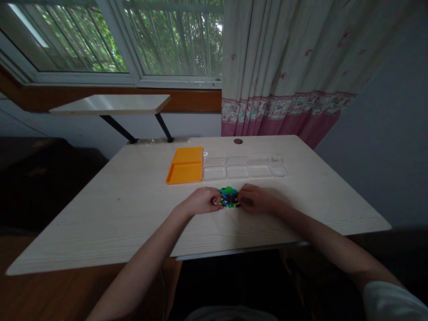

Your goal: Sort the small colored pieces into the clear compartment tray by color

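A small heap of green, blue and dark brown plastic pieces (229,197) lies on the table between my two hands. The single pieces are too small to make out. My left hand (203,200) rests at the heap's left side, its fingers curled and their tips touching the edge. On the right side, my right hand (257,199) is closed in the same way, with its fingertips against the pieces. Whatever either hand pinches is hidden by the fingers.
Beyond the hands lie an orange two-part tray (184,173) and a clear plastic case with several compartments (236,171). A raised shelf (117,104) on black legs stands at the table's back left. A round brown cable hole (238,141) sits near the back edge, before a curtain (264,107).
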Motion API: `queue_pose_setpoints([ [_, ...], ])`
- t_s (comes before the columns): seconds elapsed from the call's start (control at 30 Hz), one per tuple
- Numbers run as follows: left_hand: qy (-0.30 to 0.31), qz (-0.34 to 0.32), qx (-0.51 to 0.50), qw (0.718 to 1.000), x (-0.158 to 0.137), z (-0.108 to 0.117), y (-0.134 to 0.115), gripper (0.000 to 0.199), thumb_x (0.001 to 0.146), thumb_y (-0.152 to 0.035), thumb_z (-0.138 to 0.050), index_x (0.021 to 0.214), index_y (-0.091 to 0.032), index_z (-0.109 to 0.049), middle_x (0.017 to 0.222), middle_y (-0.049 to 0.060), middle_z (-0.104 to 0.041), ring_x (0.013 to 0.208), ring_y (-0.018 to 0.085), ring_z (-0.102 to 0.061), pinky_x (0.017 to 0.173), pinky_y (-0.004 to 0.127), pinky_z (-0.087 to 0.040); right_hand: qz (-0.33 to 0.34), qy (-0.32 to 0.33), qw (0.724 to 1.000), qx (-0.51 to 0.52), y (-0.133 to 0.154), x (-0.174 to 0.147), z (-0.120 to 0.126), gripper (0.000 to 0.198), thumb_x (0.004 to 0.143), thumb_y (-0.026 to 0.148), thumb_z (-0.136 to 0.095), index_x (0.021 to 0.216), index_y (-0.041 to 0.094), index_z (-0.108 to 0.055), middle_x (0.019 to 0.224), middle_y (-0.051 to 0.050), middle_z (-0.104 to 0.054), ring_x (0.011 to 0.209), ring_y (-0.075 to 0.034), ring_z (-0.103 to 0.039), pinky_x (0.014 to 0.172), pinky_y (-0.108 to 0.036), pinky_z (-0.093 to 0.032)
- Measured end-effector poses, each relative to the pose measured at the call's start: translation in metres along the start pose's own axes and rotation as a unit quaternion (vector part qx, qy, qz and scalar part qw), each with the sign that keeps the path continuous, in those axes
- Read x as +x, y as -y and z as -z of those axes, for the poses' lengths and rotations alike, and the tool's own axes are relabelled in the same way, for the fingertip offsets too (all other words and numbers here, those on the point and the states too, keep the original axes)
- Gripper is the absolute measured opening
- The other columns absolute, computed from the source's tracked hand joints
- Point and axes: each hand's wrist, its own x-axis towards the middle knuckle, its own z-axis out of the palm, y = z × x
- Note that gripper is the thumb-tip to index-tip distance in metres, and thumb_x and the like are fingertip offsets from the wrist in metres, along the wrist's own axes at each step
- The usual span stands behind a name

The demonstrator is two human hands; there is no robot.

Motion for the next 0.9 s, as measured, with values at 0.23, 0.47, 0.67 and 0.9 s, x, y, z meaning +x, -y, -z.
queue_pose_setpoints([
  [0.23, -0.017, -0.003, 0.004, 1.000, -0.001, 0.000, -0.002, 0.022, 0.070, -0.035, -0.058, 0.064, -0.016, -0.049, 0.062, -0.003, -0.050, 0.056, 0.008, -0.043, 0.053, 0.019, -0.030, -0.003, 0.017, 1.000, -0.008, -0.005, -0.001, 0.001, 0.009, 0.072, 0.018, -0.054, 0.079, 0.018, -0.059, 0.079, -0.005, -0.056, 0.074, -0.015, -0.051, 0.069, -0.027, -0.043],
  [0.47, -0.044, -0.009, -0.018, 0.999, -0.001, 0.000, -0.002, 0.014, 0.072, -0.025, -0.053, 0.063, -0.015, -0.051, 0.058, -0.003, -0.049, 0.053, 0.007, -0.042, 0.051, 0.018, -0.030, -0.022, 0.019, 1.000, -0.005, -0.003, -0.001, 0.005, 0.009, 0.075, 0.020, -0.054, 0.079, 0.018, -0.061, 0.077, -0.004, -0.057, 0.072, -0.014, -0.052, 0.068, -0.025, -0.044],
  [0.67, -0.145, -0.022, -0.027, 0.989, 0.004, -0.009, -0.010, 0.014, 0.077, -0.021, -0.050, 0.065, -0.015, -0.054, 0.056, -0.003, -0.048, 0.052, 0.007, -0.042, 0.050, 0.018, -0.031, -0.042, -0.051, 0.998, 0.001, -0.001, 0.001, 0.007, 0.009, 0.078, 0.023, -0.053, 0.078, 0.017, -0.061, 0.074, -0.003, -0.060, 0.071, -0.013, -0.053, 0.066, -0.024, -0.043],
  [0.9, -0.211, -0.031, -0.031, 0.976, 0.013, -0.019, -0.018, 0.015, 0.082, -0.028, -0.051, 0.084, -0.018, -0.062, 0.067, 0.000, -0.058, 0.058, 0.008, -0.050, 0.053, 0.017, -0.036, -0.021, -0.163, 0.984, -0.063, 0.000, 0.008, -0.002, 0.016, 0.084, 0.027, -0.050, 0.078, 0.017, -0.061, 0.072, -0.003, -0.064, 0.067, -0.013, -0.055, 0.063, -0.024, -0.043],
])
